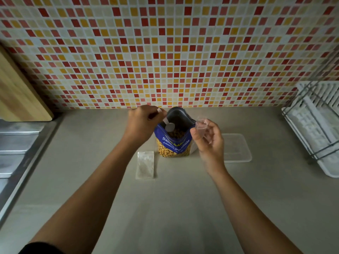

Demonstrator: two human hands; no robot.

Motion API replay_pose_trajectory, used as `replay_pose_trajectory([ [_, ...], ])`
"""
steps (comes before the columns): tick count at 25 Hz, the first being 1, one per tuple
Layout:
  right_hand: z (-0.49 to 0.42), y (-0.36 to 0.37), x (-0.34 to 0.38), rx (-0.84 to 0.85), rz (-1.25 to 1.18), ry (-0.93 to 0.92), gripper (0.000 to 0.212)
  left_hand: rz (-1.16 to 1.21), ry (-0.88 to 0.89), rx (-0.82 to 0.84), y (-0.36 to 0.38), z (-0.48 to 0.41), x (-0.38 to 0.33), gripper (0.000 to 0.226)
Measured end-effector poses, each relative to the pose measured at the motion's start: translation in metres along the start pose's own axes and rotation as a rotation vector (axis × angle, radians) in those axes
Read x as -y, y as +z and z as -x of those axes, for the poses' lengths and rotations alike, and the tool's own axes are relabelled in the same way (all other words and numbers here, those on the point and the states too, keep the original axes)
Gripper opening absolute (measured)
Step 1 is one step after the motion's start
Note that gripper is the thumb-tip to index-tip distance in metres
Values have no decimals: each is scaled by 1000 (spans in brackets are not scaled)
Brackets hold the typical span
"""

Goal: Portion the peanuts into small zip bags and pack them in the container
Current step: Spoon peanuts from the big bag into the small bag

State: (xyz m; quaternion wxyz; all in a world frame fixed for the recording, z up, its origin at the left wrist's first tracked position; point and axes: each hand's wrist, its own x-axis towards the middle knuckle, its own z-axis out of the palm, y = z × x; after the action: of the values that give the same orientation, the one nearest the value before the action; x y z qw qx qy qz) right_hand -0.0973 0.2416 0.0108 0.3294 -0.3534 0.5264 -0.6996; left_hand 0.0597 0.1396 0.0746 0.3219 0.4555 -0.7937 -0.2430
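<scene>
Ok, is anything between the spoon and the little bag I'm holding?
Only the rim of the peanut pouch. The left hand holds the spoon inside the pouch mouth; the right hand holds the small zip bag just right of it, nothing else between.

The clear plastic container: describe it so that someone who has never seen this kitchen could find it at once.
Start at the grey countertop below the mosaic-tiled wall. Between the blue peanut bag and the white dish rack lies the container. Unlike the flat zip bags left of the peanut bag, it is a see-through rectangular tub with rounded corners.
</scene>
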Motion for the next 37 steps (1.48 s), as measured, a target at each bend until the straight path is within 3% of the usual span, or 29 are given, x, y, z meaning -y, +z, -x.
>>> replay_pose_trajectory([
  [3,-2,-1,-1,44,52,-5,49,-321,124,73,19,-2,2,24],
  [5,-2,-2,-2,70,94,3,50,-502,21,139,30,-4,1,27],
  [7,-2,-3,-1,88,119,21,48,-535,-78,162,36,-7,-2,29],
  [14,-6,-8,1,116,199,41,44,-291,-282,122,39,-15,-5,23],
  [20,-5,-11,2,135,191,52,51,142,-474,85,34,-12,-3,26],
  [23,-5,-13,3,141,182,57,46,201,-506,-16,27,-8,-7,28],
  [32,-5,-24,11,-5,299,-18,48,601,-724,-149,17,-14,0,12],
  [34,-4,-23,15,35,330,-40,46,389,-573,-174,15,-11,-2,21],
  [37,-3,-18,17,209,418,-33,42,-299,-161,-122,20,-1,-8,31],
])
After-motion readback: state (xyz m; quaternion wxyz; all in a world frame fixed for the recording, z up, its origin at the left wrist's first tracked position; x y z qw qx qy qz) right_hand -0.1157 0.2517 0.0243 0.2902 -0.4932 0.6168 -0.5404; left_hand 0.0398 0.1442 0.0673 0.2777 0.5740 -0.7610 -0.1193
